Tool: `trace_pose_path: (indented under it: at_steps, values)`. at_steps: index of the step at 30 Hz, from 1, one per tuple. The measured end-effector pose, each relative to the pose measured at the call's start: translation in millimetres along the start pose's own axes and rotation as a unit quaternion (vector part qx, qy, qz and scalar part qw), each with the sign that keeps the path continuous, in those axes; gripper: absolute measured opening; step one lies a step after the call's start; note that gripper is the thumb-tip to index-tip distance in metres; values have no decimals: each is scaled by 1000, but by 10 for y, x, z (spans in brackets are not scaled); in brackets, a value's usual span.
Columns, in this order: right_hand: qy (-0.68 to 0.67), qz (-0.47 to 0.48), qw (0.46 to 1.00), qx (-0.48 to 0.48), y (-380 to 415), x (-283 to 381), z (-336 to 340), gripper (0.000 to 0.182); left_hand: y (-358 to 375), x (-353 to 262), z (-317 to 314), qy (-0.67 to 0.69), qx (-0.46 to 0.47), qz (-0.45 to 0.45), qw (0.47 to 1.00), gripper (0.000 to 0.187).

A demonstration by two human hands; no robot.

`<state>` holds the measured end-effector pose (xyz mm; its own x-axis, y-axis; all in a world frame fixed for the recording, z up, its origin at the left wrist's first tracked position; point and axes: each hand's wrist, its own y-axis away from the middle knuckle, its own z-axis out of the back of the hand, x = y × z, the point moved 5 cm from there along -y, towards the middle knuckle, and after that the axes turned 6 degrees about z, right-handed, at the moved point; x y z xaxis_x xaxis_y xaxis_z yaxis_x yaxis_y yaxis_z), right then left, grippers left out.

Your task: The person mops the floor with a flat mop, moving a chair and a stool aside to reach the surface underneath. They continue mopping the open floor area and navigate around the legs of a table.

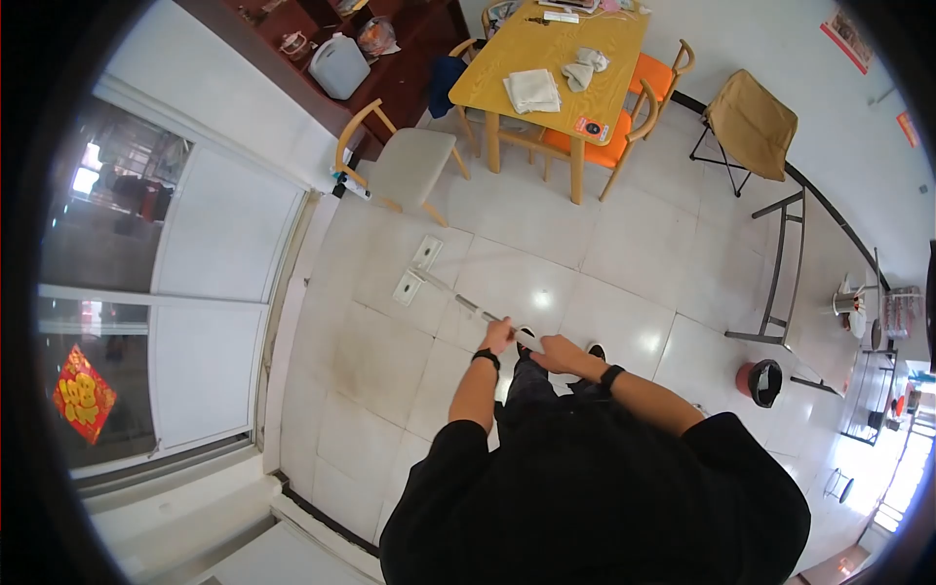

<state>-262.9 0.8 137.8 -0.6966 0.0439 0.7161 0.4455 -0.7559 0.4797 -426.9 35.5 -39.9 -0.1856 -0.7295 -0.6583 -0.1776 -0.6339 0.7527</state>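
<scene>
A flat mop head (417,270) lies on the pale tiled floor (507,253), ahead and to the left of my feet. Its mop handle (470,305) slants from there up toward my body. My left hand (499,335) is wrapped round the handle. Nearer the handle's end, my right hand (558,354) grips it too, a short way to the right of the left one. Dark bands circle both wrists. Brownish smudges show on the tiles below the mop head.
A grey-seated chair (414,161) stands beyond the mop head, near a wooden table (546,58) with cloths on it. Orange-seated chairs (609,146) are beside the table. To the right are a tan folding chair (751,122), a metal frame (777,268) and a bin (759,382). Sliding doors (210,292) line the left.
</scene>
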Motion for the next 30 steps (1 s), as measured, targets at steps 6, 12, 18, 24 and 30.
trace_pose_path:
  at_steps: [6,12,18,24,30]
  values:
    - [-35,-27,999,-8,-565,317,-179,42,141,-366,567,204,-29,136,969,19]
    - [-84,-56,995,8,-286,121,-147,44,31,-54,236,255,-49,136,956,17]
    - [-8,-44,999,-31,421,-309,281,46,-35,122,-557,248,36,137,958,19]
    - [-17,-75,997,-14,1578,-786,642,45,476,-9,-1670,313,120,232,913,27]
    - [-4,-90,995,-51,2744,-1115,927,41,704,395,-2484,366,95,313,871,32]
